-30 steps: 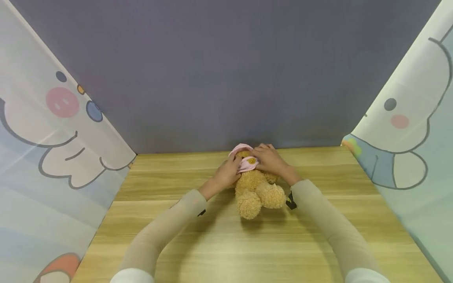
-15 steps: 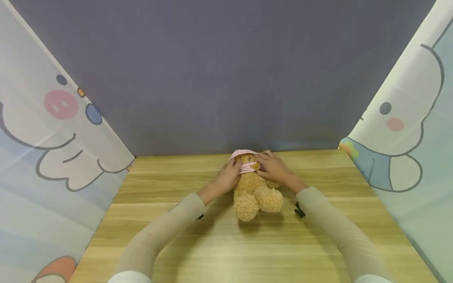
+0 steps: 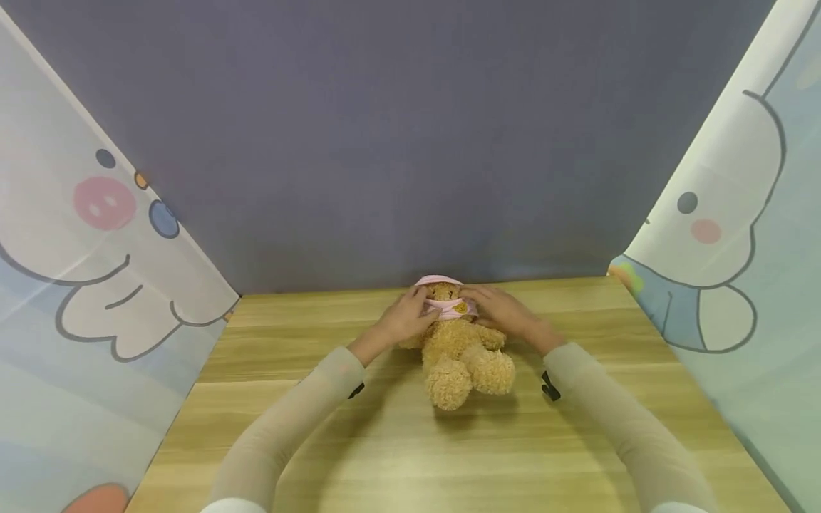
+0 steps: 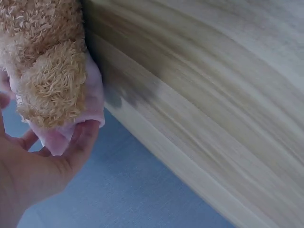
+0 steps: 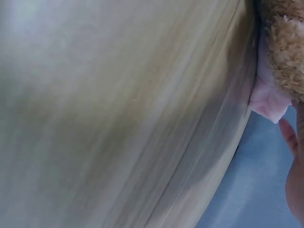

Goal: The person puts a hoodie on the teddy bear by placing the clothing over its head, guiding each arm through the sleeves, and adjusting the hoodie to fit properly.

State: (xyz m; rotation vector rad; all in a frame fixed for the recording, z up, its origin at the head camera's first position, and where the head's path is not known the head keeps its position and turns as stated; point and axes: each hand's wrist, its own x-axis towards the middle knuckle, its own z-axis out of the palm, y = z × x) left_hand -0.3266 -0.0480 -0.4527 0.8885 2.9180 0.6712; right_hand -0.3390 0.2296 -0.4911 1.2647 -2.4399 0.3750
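A curly-furred brown teddy bear lies on its back, legs toward the person. Pink cloth with a yellow bear-shaped patch runs across its lower face, and another pink edge frames the top of its head. My left hand pinches the cloth on the left side of the head. In the left wrist view, fingers of the left hand bend around the pink cloth under an ear. My right hand touches the other side with fairly straight fingers. The right wrist view shows only part of this hand, close to a cloth corner.
The wooden tabletop extends in front of the bear and to both sides. A dark grey panel rises behind the table's far edge. Cartoon-printed sheets stand at the left and right.
The right hand has shifted slightly outward and its fingers have loosened. The pink cloth has slipped lower on the bear's face, baring more of it. The head view has tilted a little.
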